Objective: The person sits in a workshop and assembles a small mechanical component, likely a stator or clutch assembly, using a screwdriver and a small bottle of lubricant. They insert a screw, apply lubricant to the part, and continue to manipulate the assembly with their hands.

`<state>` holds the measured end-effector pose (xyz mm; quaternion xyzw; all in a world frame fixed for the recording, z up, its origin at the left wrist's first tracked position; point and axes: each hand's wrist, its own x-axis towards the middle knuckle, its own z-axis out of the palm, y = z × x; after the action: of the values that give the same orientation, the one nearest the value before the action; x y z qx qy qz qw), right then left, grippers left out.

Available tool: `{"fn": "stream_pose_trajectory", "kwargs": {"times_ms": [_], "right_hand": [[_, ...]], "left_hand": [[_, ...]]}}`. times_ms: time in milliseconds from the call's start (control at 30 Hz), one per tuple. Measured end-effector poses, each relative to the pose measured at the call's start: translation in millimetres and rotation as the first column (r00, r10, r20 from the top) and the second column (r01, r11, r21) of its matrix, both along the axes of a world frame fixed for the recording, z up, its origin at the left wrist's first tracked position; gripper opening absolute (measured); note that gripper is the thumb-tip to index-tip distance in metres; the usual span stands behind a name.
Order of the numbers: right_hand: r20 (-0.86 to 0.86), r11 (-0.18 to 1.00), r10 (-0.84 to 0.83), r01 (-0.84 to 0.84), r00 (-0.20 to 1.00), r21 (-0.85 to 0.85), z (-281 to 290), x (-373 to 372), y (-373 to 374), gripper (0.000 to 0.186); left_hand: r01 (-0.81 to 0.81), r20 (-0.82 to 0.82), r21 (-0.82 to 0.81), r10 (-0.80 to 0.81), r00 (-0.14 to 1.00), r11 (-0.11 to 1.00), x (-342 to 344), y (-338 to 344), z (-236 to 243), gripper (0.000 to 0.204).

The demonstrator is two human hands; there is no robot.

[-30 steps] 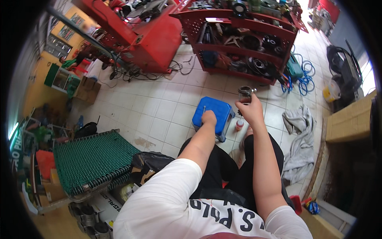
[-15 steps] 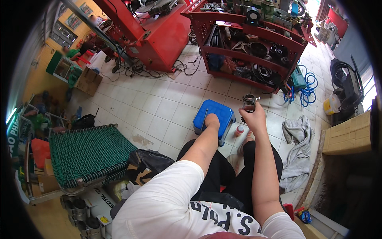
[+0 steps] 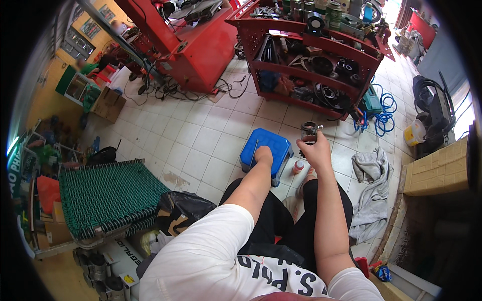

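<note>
We can't resolve fingertips on left hand (image 3: 263, 155); right hand (image 3: 317, 149) part-hides metal fitting (image 3: 308, 129); red machine (image 3: 188, 67) cropped up top.

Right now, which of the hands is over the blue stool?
The left hand: it is over the stool, while the right hand holds a metal part off to the right.

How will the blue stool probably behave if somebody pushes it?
The blue stool looks like moulded plastic, so it is probably light for its size and fairly stiff. It stands on smooth-looking floor tiles, so a push may slide it.
</note>
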<state>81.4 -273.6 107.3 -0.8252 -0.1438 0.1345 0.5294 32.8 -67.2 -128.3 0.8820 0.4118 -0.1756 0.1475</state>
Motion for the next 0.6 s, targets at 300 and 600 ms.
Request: {"fn": "stream_pose_trajectory", "kwargs": {"times_ms": [300, 600], "right_hand": [[0.032, 1.000, -0.004, 0.004, 0.999, -0.007, -4.6, 4.4, -3.5, 0.053], [0.005, 1.000, -0.008, 0.008, 1.000, 0.007, -9.1, 5.6, -7.8, 0.053]], "left_hand": [[0.032, -0.046, -0.002, -0.032, 0.998, 0.999, 0.9, -0.8, 1.2, 0.025], [0.004, 0.060, -0.136, 0.004, 0.998, 0.991, 3.0, -6.3, 37.4, 0.031]]}}
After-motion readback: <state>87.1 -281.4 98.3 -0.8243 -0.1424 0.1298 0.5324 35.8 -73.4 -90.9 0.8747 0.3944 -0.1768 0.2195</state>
